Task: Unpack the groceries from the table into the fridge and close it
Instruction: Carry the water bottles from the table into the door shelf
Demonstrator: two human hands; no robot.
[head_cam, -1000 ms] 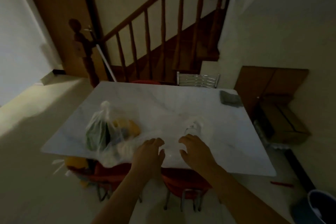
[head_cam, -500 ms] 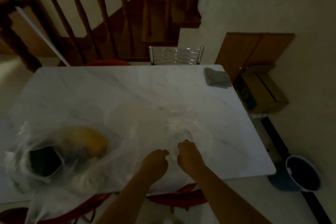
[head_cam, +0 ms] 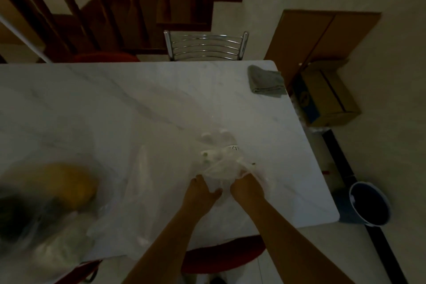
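Observation:
A white marble table [head_cam: 138, 104] fills the view in dim light. A small clear plastic bag [head_cam: 219, 157] with pale items inside lies near its front right. My left hand [head_cam: 201, 191] and my right hand [head_cam: 245, 185] both grip the near edge of this bag, side by side. At the front left lies a larger clear bag of groceries [head_cam: 46, 210], blurred, holding something yellow and something dark green. The fridge is out of sight.
A folded grey cloth [head_cam: 265, 82] lies on the table's far right corner. A chrome chair [head_cam: 205, 46] stands behind the table and red chair seats [head_cam: 221, 258] in front. A cardboard box [head_cam: 327, 97] and a blue bucket [head_cam: 368, 203] sit on the floor at right.
My view has tilted down and closer to the table. Both hands went from resting near the small bag to gripping its near edge. The big bag has slid to the left of the view.

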